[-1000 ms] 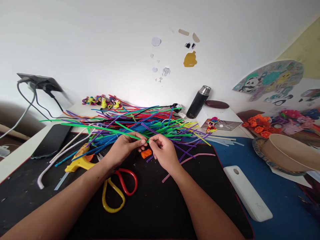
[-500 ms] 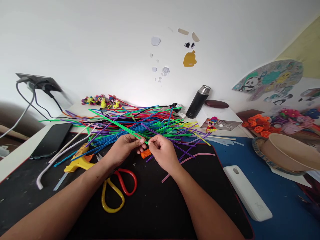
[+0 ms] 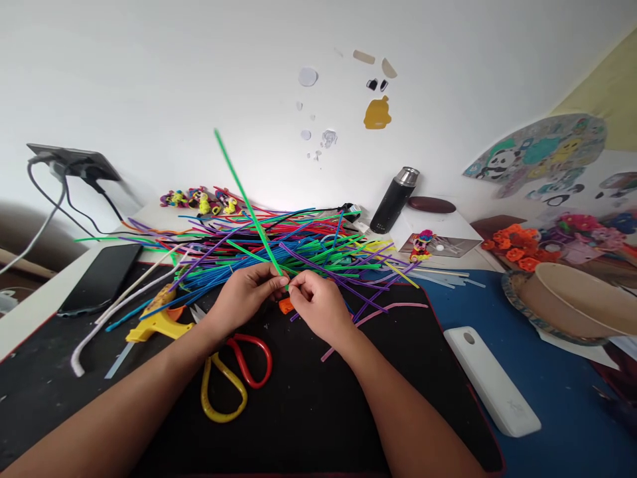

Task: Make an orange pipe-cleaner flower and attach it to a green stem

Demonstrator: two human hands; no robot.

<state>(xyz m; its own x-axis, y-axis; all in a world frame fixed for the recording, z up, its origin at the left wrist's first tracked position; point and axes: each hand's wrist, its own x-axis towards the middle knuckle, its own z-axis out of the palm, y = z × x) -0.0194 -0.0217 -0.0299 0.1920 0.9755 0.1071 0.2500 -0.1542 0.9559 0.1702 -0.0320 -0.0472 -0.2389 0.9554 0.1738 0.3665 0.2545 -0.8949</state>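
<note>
Between my two hands is the lower end of a green pipe cleaner (image 3: 247,206), whose long free part rises up and to the left. My left hand (image 3: 256,290) pinches it between thumb and forefinger. The fingertips of my right hand (image 3: 318,302) are closed on the same end, touching or almost touching the left ones. A small orange piece (image 3: 285,306) lies on the mat under the hands. Behind them spreads a heap of coloured pipe cleaners (image 3: 308,249). Scissors (image 3: 223,388) with one yellow and one red handle lie below my left wrist.
On the left are a yellow glue gun (image 3: 158,324) and a black phone (image 3: 102,279). A black flask (image 3: 395,200) stands at the back beside a white box (image 3: 448,232). To the right lie a white oblong device (image 3: 492,382) and a beige bowl (image 3: 577,299).
The green pipe cleaner has swung from a low slant over the heap to a steep upward one. My right hand has shifted slightly left; both hands keep their pinch.
</note>
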